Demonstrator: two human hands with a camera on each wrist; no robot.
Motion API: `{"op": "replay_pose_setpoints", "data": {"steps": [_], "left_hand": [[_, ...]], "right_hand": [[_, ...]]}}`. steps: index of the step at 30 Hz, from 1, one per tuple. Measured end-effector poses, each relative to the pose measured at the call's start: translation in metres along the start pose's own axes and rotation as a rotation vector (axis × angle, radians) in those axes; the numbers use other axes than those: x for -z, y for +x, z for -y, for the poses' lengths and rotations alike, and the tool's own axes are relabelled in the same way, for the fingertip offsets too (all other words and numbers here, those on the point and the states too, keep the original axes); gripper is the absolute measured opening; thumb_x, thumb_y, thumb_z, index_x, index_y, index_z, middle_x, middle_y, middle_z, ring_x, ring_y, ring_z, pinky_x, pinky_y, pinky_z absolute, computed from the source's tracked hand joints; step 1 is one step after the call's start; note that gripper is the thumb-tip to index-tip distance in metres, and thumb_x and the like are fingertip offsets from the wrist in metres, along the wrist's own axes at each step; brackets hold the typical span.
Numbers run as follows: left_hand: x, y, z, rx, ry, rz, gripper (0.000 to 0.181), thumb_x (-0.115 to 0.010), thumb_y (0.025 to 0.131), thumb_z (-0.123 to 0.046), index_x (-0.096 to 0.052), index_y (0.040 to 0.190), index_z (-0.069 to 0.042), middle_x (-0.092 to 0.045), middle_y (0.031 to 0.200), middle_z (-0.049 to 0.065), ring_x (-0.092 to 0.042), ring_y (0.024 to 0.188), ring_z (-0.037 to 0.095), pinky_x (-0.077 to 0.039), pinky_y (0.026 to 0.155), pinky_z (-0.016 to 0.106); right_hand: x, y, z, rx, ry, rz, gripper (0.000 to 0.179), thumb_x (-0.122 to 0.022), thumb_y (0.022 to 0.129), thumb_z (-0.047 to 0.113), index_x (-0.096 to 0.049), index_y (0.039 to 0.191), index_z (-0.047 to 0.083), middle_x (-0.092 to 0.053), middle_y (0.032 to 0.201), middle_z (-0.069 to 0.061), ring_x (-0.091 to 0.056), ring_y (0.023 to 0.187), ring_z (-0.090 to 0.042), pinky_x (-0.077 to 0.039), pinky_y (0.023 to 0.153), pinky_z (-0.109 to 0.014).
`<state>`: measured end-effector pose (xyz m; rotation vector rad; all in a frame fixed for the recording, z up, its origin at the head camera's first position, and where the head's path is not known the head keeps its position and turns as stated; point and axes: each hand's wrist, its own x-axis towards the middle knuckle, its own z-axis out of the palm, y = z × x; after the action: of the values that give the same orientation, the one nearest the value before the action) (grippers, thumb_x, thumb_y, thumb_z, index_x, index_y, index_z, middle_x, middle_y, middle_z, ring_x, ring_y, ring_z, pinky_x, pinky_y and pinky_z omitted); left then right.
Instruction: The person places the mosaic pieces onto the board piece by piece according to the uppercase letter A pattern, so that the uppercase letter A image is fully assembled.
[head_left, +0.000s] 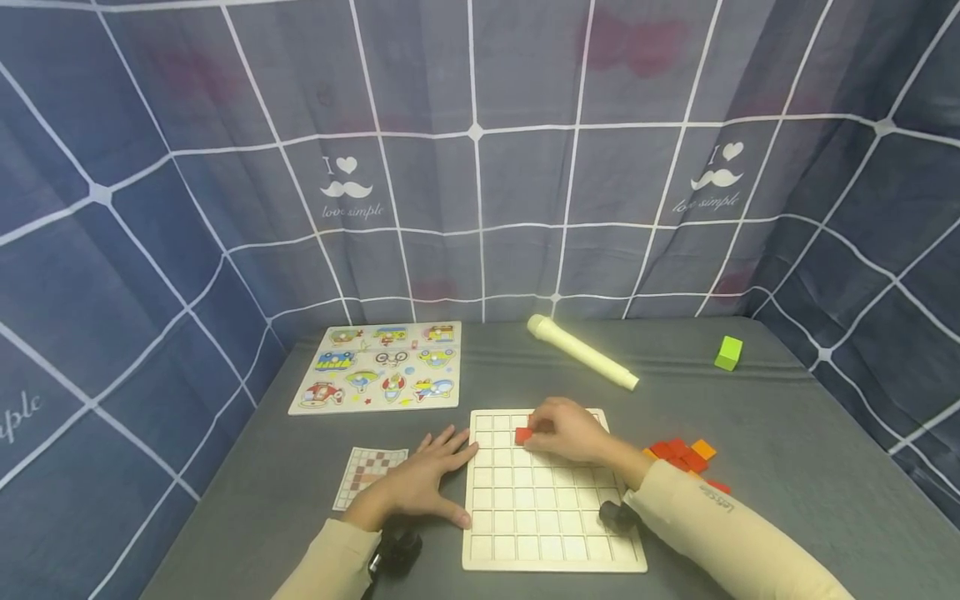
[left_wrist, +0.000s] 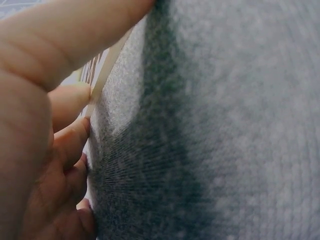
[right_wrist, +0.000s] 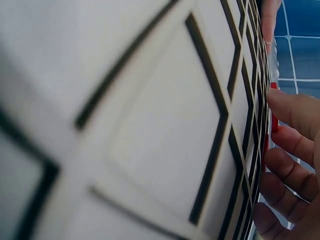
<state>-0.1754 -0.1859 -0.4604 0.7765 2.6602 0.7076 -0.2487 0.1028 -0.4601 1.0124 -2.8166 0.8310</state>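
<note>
A pale wooden grid board (head_left: 547, 525) lies on the grey table. Over its upper rows my right hand (head_left: 568, 429) pinches a red square tile (head_left: 522, 436) between thumb and fingertips. In the right wrist view the tile (right_wrist: 274, 107) stands on edge close over the grid, and another bit of red shows beneath the fingers. My left hand (head_left: 426, 479) rests spread at the board's left edge, thumb and fingertips against it. A small pattern card (head_left: 351, 482) with coloured squares lies partly behind the left hand.
A pile of red and orange tiles (head_left: 678, 455) lies right of the board, partly behind the right forearm. Farther back are a vehicle picture puzzle (head_left: 378, 367), a cream microphone-shaped stick (head_left: 585, 353) and a green block (head_left: 728, 353). A checked curtain (head_left: 525, 183) surrounds the table.
</note>
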Motion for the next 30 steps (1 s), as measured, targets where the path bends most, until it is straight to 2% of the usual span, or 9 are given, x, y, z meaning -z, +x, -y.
{"op": "replay_pose_setpoints", "data": {"steps": [8, 30], "left_hand": [[0.0002, 0.0012, -0.0006, -0.002, 0.006, -0.008, 0.108, -0.081, 0.069, -0.058, -0.032, 0.154, -0.014, -0.015, 0.166, 0.012, -0.005, 0.154, 0.041, -0.004, 0.120, 0.067], [-0.0011, 0.0012, 0.0010, -0.008, 0.004, -0.009, 0.108, -0.081, 0.069, -0.058, -0.033, 0.154, -0.013, -0.017, 0.165, 0.015, -0.006, 0.154, 0.042, -0.004, 0.120, 0.068]], "right_hand": [[-0.0025, 0.0029, 0.0000, 0.008, -0.026, -0.001, 0.022, -0.077, 0.082, 0.036, -0.075, 0.095, 0.018, -0.065, 0.090, 0.009, -0.054, 0.081, -0.005, -0.047, 0.072, -0.023], [-0.0038, 0.0026, 0.0010, 0.009, -0.027, 0.013, 0.025, -0.078, 0.081, 0.038, -0.075, 0.095, 0.018, -0.066, 0.089, 0.008, -0.056, 0.082, -0.006, -0.048, 0.072, -0.024]]}}
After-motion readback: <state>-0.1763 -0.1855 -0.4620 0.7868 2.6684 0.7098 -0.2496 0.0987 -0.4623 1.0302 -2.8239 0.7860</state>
